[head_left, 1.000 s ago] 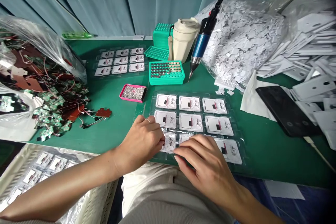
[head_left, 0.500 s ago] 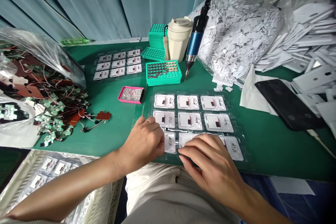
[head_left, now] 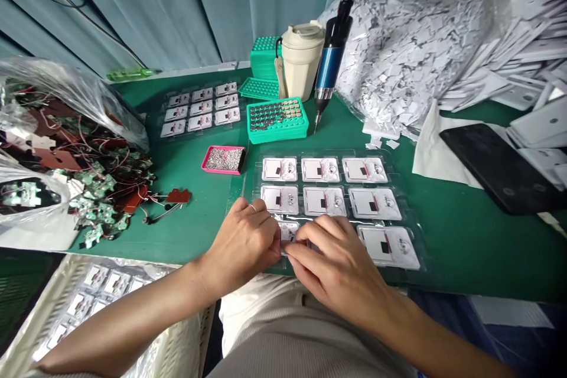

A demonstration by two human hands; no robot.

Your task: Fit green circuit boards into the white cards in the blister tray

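Both my hands meet over a white card [head_left: 287, 231] in the front-left pocket of a clear plastic blister tray [head_left: 323, 153] on the green mat. My left hand [head_left: 241, 248], wearing a ring, grips the card's left side. My right hand [head_left: 336, 260] reaches across from the right, its fingertips closing on the same card. Most of that card is hidden by my fingers, and the middle card of the front row lies hidden beneath my right hand. Several other white cards, each with a dark patch and a small round metal part, sit in the tray.
Behind the tray stand a teal holder of button cells [head_left: 277, 121], a pink dish of tiny parts [head_left: 224, 159] and an electric screwdriver [head_left: 332, 59]. A heap of wired circuit boards [head_left: 88, 177] lies left; a bag of white pieces [head_left: 407, 53] and a black phone [head_left: 500, 168] lie right.
My right hand has slid left from the front row's middle card onto the left card, closer to my left hand. The whole view has tilted slightly.
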